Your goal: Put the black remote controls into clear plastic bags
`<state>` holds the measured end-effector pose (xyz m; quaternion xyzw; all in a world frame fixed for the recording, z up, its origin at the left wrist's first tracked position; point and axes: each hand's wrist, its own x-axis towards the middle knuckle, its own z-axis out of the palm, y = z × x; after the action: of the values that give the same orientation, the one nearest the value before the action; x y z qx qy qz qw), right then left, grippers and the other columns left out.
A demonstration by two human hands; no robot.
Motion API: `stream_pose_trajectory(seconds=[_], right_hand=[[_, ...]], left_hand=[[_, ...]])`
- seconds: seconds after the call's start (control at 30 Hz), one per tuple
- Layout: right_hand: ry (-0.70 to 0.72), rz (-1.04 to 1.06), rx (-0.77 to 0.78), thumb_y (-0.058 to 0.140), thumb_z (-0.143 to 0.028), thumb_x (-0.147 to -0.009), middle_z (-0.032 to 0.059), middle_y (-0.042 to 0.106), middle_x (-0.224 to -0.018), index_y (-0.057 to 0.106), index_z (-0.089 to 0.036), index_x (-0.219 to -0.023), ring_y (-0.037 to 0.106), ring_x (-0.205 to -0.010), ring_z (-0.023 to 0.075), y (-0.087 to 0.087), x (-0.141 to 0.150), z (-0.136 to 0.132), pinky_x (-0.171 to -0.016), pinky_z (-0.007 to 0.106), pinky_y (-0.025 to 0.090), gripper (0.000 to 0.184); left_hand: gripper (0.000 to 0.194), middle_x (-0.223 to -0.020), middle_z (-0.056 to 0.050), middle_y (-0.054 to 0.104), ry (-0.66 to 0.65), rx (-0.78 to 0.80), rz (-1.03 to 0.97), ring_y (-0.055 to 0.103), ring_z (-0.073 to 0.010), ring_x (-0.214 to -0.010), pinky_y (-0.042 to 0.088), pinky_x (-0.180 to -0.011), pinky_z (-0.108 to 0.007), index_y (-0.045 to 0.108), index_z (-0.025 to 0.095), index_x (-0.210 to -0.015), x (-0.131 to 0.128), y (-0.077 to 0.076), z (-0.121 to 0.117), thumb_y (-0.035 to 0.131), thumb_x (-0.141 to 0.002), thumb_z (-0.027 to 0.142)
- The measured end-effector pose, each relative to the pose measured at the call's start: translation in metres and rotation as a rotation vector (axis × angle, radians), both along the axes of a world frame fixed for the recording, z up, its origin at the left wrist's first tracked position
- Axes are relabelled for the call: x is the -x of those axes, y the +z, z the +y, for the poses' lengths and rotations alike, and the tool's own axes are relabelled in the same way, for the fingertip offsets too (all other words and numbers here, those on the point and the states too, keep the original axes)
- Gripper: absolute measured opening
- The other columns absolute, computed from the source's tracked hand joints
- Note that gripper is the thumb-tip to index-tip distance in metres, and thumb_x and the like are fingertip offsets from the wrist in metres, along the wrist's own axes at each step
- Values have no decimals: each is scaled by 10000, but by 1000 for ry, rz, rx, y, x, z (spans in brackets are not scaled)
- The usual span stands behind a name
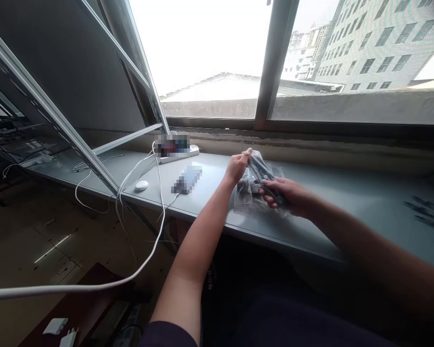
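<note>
Between my two hands is a clear plastic bag (pixel 259 165) with a dark, long item inside that I cannot make out. My left hand (pixel 237 167) pinches the bag's upper left end. Lower down on the right, my right hand (pixel 284 193) grips the bag around the dark item, thumb on top and fingers underneath. Beneath them, more clear bags (pixel 243 195) with dark contents lie on the grey table (pixel 332 197); my hands and the held bag partly cover them.
White cables (pixel 160 193) loop over the table's front edge at left. Near them are a round white object (pixel 142 185), a blurred-out flat item (pixel 188 180) and a white power strip (pixel 193 150). Dark thin pieces (pixel 428 212) lie far right. A metal frame (pixel 58 120) slants across the left.
</note>
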<state>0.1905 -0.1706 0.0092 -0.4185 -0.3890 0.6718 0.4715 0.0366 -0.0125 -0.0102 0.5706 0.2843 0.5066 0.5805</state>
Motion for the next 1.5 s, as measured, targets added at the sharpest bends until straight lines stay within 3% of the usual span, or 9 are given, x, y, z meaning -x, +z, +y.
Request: stream_pose_trajectory(seconds=[0.23,0.4,0.53,0.7,1.13,1.4,1.5], right_hand=[[-23,11,-14,951,-297,-956,54,723,-840,721,-163,-978,600,-599,124,-2,-3,2,-485,217,567,267],[-8,-7,-43,911,-342,-996,42,724,-815,726,-187,-1050,589,-569,138,0,-3,0,-469,239,561,248],[-1,-4,-33,933,-338,-976,55,737,-862,711,-187,-989,593,-594,129,2,-3,-2,-473,227,567,269],[28,25,-28,957,-294,-938,58,731,-903,696,-189,-983,597,-623,127,2,-3,-2,-484,216,568,286],[-37,8,-34,921,-270,-966,63,713,-922,750,-197,-1048,604,-634,144,1,-6,-1,-487,241,582,203],[15,5,-48,984,-319,-920,71,737,-947,735,-180,-1013,610,-651,126,1,-6,-1,-506,215,576,300],[7,9,-58,1006,-313,-890,62,737,-948,722,-191,-1019,608,-648,125,1,-6,-1,-496,213,556,335]], left_hand=[[667,-684,-18,638,-170,-154,123,551,-127,-657,452,-706,-290,699,159,-667,2,-3,-5,805,-902,775],[639,-789,-75,743,-365,-49,141,642,-150,-722,534,-785,-311,783,125,-789,1,-3,-7,862,-850,757],[643,-764,-61,734,-262,-41,41,628,-136,-673,524,-748,-305,791,129,-792,-1,-3,-1,865,-851,765],[633,-764,-48,735,-146,-18,-35,695,-164,-766,553,-848,-314,818,141,-847,0,-1,3,845,-879,773],[687,-745,-63,724,-346,-28,124,629,-139,-695,542,-834,-337,762,123,-739,3,4,-14,900,-792,794],[639,-757,-26,711,-79,-91,31,633,-134,-732,529,-801,-293,806,149,-816,-3,-13,13,850,-856,786],[630,-748,-28,701,-54,-95,40,636,-143,-739,528,-791,-293,800,154,-800,-2,-14,15,841,-871,778]])
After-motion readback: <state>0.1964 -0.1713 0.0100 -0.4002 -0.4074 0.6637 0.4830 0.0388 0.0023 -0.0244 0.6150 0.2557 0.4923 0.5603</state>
